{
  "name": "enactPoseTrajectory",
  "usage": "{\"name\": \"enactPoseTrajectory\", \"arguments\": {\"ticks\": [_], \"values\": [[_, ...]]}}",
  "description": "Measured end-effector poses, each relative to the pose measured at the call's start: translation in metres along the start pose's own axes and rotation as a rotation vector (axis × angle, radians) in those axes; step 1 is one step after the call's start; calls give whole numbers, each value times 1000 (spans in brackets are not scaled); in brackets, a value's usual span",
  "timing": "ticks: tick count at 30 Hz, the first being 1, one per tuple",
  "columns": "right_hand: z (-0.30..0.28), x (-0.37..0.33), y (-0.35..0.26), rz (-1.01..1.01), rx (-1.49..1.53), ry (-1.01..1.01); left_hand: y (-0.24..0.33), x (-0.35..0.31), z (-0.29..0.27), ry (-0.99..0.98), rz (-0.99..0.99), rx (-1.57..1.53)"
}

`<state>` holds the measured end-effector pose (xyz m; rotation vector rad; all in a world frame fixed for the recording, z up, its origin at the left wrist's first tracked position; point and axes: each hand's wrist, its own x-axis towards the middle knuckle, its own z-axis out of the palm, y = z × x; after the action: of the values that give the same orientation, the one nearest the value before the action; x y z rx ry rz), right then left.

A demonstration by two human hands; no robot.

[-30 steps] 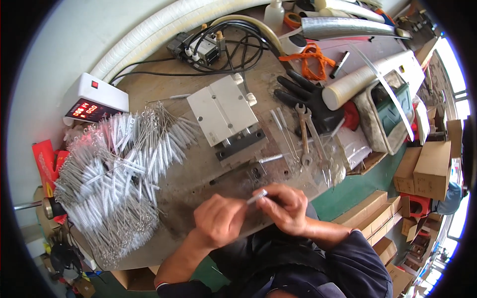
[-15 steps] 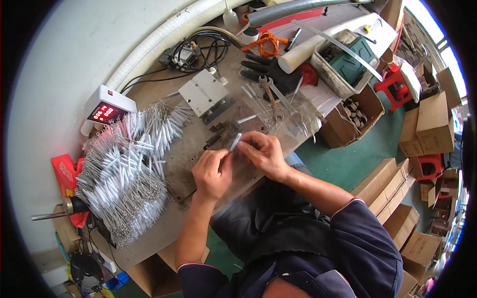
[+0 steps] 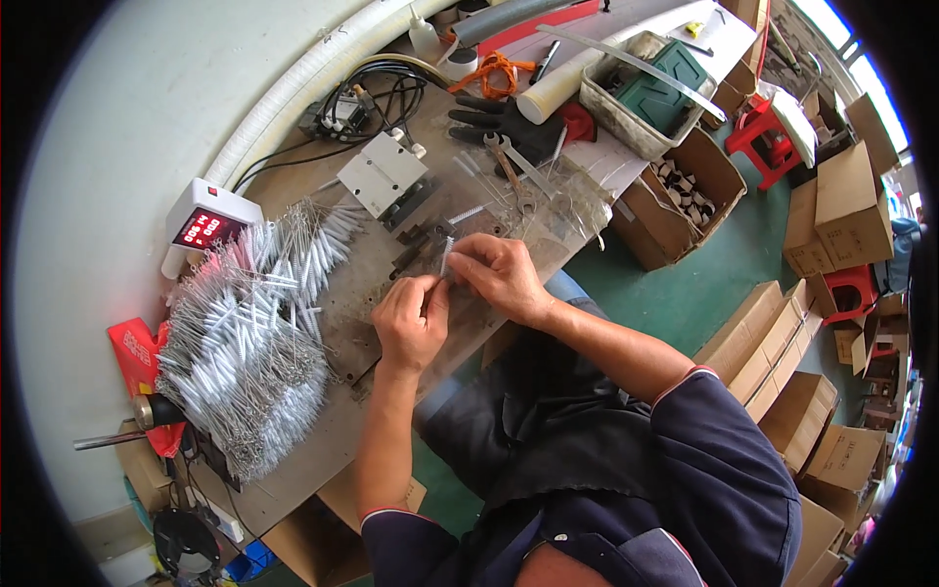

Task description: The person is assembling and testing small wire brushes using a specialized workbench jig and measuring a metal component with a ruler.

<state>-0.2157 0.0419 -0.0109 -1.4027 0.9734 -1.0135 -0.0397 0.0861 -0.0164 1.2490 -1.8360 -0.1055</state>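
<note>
Between both hands is a small white-bristled wire brush, held almost upright with its bristled end pointing away from me. My left hand is closed around its lower part, thumb against the curled fingers. My right hand pinches it a little higher up; the fingertips partly hide the brush. Just beyond the hands, another small brush lies on the bench near a dark metal fixture. A large heap of similar brushes with thin twisted wire stems covers the left of the bench.
A pale metal block sits behind the fixture, and a red-lit counter box stands by the wall. Wrenches, a black glove and a grey bin lie farther back. Cardboard boxes line the floor at right.
The brush has turned more upright between my fingers, and both hands stay closed on it. The whole view has shifted slightly as my head moved.
</note>
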Motion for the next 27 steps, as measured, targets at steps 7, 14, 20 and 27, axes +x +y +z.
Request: {"name": "enactPoseTrajectory", "arguments": {"ticks": [7, 14, 20, 27], "values": [[0, 1, 1, -16, -13, -9, 2, -1, -1, 37, 43, 56], [-2, 1, 4, -38, 16, -9, 3, 0, 2, 30, 44, 51], [-2, 0, 1, -11, 41, -15, 3, 0, 2, 24, 44, 40], [-2, 0, 3, -45, 16, -14, 0, -2, 3, 41, 62, 50]]}}
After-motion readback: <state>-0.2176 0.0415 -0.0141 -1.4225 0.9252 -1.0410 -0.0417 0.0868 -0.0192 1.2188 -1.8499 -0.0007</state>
